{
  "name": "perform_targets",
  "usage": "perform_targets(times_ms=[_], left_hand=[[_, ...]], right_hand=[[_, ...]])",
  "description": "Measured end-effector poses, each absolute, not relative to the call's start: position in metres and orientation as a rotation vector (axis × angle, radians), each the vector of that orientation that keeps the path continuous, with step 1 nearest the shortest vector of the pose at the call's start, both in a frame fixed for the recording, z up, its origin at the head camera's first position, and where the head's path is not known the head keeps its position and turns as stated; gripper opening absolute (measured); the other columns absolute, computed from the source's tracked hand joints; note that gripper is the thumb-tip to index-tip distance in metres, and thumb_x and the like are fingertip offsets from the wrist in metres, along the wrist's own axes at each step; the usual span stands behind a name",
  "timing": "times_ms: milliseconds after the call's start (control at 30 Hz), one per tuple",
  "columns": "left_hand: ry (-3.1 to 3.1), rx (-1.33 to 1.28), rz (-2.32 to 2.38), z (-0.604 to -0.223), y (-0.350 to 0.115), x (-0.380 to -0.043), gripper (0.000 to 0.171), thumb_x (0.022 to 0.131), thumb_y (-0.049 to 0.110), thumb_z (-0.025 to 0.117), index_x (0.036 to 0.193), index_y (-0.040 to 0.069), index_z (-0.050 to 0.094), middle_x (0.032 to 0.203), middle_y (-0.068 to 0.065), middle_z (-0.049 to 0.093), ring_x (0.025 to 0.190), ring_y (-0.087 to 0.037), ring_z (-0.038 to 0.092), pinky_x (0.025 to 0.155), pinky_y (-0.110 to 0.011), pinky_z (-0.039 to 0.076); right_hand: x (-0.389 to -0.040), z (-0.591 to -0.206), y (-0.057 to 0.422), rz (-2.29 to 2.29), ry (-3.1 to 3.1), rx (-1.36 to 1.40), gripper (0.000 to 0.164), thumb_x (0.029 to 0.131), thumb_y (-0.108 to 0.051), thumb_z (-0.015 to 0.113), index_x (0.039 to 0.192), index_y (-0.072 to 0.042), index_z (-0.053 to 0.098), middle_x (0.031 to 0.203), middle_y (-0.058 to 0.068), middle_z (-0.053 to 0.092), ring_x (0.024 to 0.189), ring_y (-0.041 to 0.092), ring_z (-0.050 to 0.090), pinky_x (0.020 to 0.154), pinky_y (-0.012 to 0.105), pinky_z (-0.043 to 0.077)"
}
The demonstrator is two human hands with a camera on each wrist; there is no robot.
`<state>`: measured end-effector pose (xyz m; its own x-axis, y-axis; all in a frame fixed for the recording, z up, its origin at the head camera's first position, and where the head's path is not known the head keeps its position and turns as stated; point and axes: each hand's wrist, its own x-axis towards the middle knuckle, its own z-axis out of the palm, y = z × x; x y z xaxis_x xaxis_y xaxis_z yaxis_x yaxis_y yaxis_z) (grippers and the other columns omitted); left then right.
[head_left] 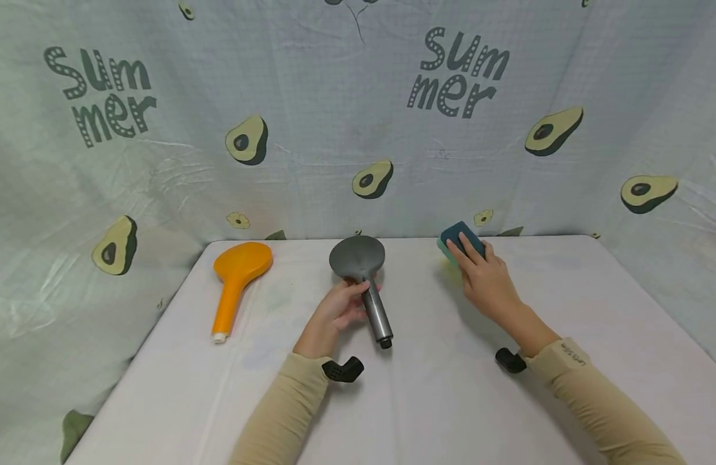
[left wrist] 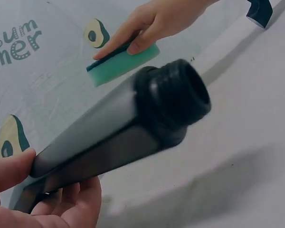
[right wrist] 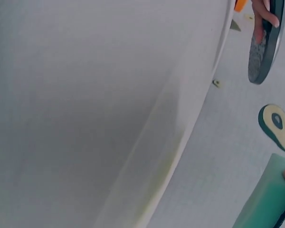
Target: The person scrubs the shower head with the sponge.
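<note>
My left hand (head_left: pixel 345 306) grips a dark grey shower head (head_left: pixel 378 316) at its neck, thumb on top and fingers curled beneath. Its round head points away from me, back to the camera. In the left wrist view the threaded handle end (left wrist: pixel 183 92) shows up close. To the right, my right hand (head_left: pixel 487 278) pinches a two-layer sponge (head_left: pixel 463 236), dark blue on one face and green on the other. The right wrist view catches the sponge's green side (right wrist: pixel 268 194) at its lower right corner, with most of the hand out of frame.
An orange shower head (head_left: pixel 241 261) with a white connector lies on the left of the white-covered table (head_left: pixel 439 413). Behind the table hangs a pale curtain (head_left: pixel 311 187) printed with avocados and lettering. Black wrist cameras (head_left: pixel 343 370) sit at both cuffs.
</note>
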<state>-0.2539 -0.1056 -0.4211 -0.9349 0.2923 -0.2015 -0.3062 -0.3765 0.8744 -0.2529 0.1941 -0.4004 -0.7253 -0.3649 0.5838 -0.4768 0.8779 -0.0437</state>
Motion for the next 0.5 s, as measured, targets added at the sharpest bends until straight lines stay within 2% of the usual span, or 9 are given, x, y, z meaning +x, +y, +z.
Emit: perform_targets(times_ms=[100, 200, 367, 500], left_hand=[[1.461, -0.023, 2.376, -0.425, -0.104, -0.255, 0.046, 0.108, 0.001, 0.040, 0.153, -0.004, 0.031, 0.152, -0.025, 0.042, 0.115, -0.023, 0.056, 0.085, -0.040, 0.046], [1.422, -0.005, 2.403, -0.428, -0.102, -0.258, 0.051, 0.107, -0.004, 0.037, 0.156, -0.007, 0.025, 0.158, -0.030, 0.031, 0.118, -0.025, 0.057, 0.092, -0.036, 0.045], [1.415, -0.005, 2.391, -0.432, -0.102, -0.259, 0.059, 0.099, -0.015, 0.036, 0.156, -0.008, 0.024, 0.159, -0.030, 0.031, 0.119, -0.026, 0.057, 0.092, -0.035, 0.044], [1.430, -0.047, 2.363, -0.433, -0.103, -0.259, 0.065, 0.092, -0.019, 0.036, 0.155, -0.009, 0.027, 0.154, -0.035, 0.035, 0.130, -0.034, 0.049, 0.096, -0.040, 0.042]], right_hand=[[-0.253, -0.400, 0.200, 0.265, -2.490, 0.576, 0.052, 0.099, 0.000, 0.061, 0.150, -0.006, 0.051, 0.151, 0.023, 0.047, 0.122, 0.062, 0.047, 0.082, 0.068, 0.050], [-0.252, -0.400, 0.208, 0.261, -2.522, 0.553, 0.051, 0.100, 0.000, 0.060, 0.150, -0.005, 0.050, 0.152, 0.024, 0.046, 0.121, 0.063, 0.047, 0.079, 0.068, 0.051], [-0.252, -0.400, 0.222, 0.265, -2.576, 0.492, 0.051, 0.102, -0.002, 0.057, 0.152, -0.005, 0.047, 0.154, 0.025, 0.042, 0.121, 0.064, 0.045, 0.079, 0.070, 0.050], [-0.253, -0.398, 0.231, 0.248, -2.599, 0.440, 0.052, 0.103, -0.004, 0.055, 0.153, -0.006, 0.045, 0.154, 0.026, 0.041, 0.121, 0.065, 0.045, 0.078, 0.072, 0.050]])
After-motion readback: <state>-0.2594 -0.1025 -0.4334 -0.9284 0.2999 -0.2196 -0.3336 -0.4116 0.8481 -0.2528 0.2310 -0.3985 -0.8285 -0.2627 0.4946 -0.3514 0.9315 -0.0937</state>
